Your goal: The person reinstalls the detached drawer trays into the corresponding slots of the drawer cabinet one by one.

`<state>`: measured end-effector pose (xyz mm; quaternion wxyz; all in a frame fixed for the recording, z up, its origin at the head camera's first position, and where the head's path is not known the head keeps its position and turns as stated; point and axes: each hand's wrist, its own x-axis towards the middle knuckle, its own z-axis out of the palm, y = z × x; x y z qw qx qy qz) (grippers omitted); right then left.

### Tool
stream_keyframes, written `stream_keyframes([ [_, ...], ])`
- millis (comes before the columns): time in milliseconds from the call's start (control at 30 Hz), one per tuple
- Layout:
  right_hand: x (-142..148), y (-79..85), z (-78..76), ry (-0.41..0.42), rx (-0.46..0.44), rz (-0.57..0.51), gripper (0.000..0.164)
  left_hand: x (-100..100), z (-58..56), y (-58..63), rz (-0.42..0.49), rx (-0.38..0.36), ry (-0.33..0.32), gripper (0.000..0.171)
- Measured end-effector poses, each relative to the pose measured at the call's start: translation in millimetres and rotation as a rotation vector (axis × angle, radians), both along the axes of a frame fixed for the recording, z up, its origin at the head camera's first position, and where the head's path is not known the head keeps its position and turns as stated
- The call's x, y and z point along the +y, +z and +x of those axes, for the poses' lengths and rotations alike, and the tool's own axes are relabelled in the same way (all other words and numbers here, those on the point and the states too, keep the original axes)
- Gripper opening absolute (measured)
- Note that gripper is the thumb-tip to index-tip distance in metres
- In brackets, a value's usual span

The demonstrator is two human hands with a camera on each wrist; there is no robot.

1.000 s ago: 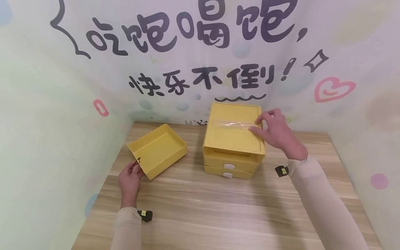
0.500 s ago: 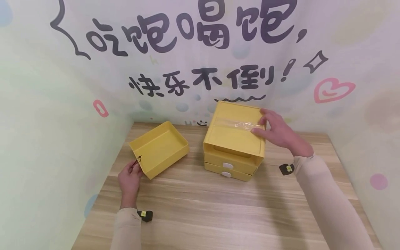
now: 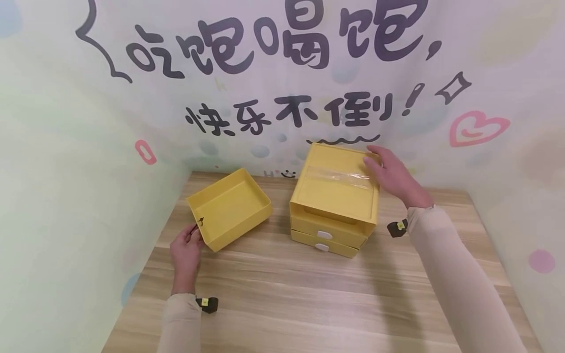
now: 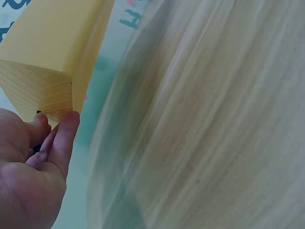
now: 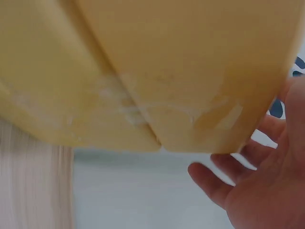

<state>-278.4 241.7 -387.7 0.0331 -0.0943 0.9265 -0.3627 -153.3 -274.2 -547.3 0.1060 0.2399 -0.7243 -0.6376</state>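
Observation:
My left hand (image 3: 185, 255) pinches a dark pull at the near left side of a loose yellow drawer (image 3: 234, 205), tilted with its hollow facing up. In the left wrist view, thumb and fingers close on the pull beside the drawer's patterned face (image 4: 52, 88). A yellow drawer cabinet (image 3: 335, 196) stands to the right, its top slot vacant, with two drawers bearing white pulls (image 3: 324, 235) underneath. My right hand (image 3: 395, 176) lies at the cabinet's upper right edge, fingers loosely extended. Those fingers (image 5: 209, 183) show beside the cabinet's edge in the right wrist view.
Clear tape (image 3: 342, 177) runs across the cabinet top. Wood-grain tabletop (image 3: 273, 299) extends in front of both yellow pieces. A printed backdrop (image 3: 247, 88) with dark lettering rises close behind the cabinet and along both sides.
The cabinet has turned slightly, its back shifting right. My right hand has loosened its grip on the top edge. The loose drawer has edged slightly up and right with my left hand.

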Motion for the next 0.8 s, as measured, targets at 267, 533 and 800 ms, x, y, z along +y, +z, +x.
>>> stream_keyframes([
  [267, -2.5, -7.1, -3.7, -0.071, 0.051, -0.021, 0.046, 3.0, -0.1, -6.2, 0.02, 0.019, -0.006, 0.042],
  [533, -2.7, -9.4, 2.2, -0.093, 0.084, -0.034, 0.048, 6.4, -0.4, -1.8, 0.042, 0.037, -0.002, 0.043],
  [800, 3.5, -9.4, 10.1, -0.143, 0.098, -0.008, 0.048, 11.5, -0.7, 8.7, 0.027, 0.05, -0.011, 0.042],
])
